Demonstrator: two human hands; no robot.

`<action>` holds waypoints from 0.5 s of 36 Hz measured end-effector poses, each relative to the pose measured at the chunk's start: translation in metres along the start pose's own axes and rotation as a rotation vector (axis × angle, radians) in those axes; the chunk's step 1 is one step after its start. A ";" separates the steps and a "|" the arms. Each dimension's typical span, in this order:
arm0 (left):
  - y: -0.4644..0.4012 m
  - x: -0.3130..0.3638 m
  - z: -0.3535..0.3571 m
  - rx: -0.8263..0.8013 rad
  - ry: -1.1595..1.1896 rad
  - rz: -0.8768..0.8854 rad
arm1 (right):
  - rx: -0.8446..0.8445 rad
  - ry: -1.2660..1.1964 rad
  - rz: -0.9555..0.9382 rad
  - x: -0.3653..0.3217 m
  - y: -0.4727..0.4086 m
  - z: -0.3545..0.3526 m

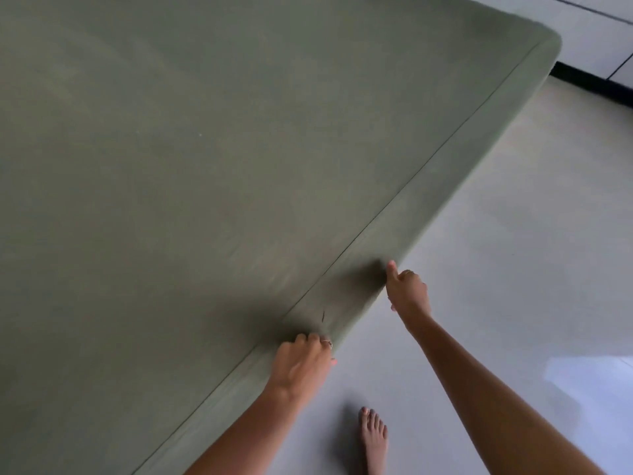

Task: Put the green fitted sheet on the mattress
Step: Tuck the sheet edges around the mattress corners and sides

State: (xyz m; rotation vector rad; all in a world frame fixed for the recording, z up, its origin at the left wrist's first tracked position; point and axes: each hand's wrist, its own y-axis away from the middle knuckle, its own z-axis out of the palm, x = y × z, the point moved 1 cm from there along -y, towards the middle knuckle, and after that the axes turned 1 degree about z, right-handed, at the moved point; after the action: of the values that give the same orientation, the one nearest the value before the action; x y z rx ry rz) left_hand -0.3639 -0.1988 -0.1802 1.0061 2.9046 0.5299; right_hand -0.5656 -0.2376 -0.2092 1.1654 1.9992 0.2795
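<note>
Sheet (205,166): green; it covered the top and the visible side of the mattress, whose own surface nowhere showed.
Seam (394,200): a dark line ran along the top edge of the sheet, from the far corner toward the near edge of the picture.
Far corner (551,46): rounded and covered by the sheet.
Left hand (301,365): its fingers were curled over the sheet's side panel near the lower edge; a ring showed on one finger. Whether cloth was pinched could not be told.
Right hand (407,293): farther along the same side, at the lower edge of the sheet; the thumb pointed up against the cloth, and the other fingers were curled, their tips hidden behind the hand. The grasp could not be told.
Floor (513,234): pale and glossy; a bare foot (373,437) stood on it, cut off by the lower edge.
Wall (599,36): pale, with a dark skirting at its base.
Writing: no brand, label or text was legible.
Hidden: the underside of the mattress and the sheet's hem.
Cut off: the left and near parts of the bed.
</note>
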 end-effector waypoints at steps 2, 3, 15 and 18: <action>-0.015 0.005 0.001 0.076 -0.026 0.035 | 0.048 -0.015 -0.007 -0.010 -0.012 -0.006; -0.026 0.010 0.001 0.102 -0.012 0.027 | 0.066 -0.021 -0.007 -0.013 -0.021 -0.008; -0.097 0.056 -0.005 -0.062 -0.073 0.015 | -0.087 -0.043 -0.061 -0.005 -0.062 -0.019; -0.103 0.057 -0.020 -0.228 -0.113 0.088 | -0.105 -0.056 -0.073 0.006 -0.061 -0.022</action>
State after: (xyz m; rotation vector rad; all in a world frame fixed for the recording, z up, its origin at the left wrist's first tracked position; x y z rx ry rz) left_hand -0.4732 -0.2461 -0.1898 1.0952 2.6383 0.7613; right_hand -0.6218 -0.2622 -0.2308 1.0213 1.9497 0.3080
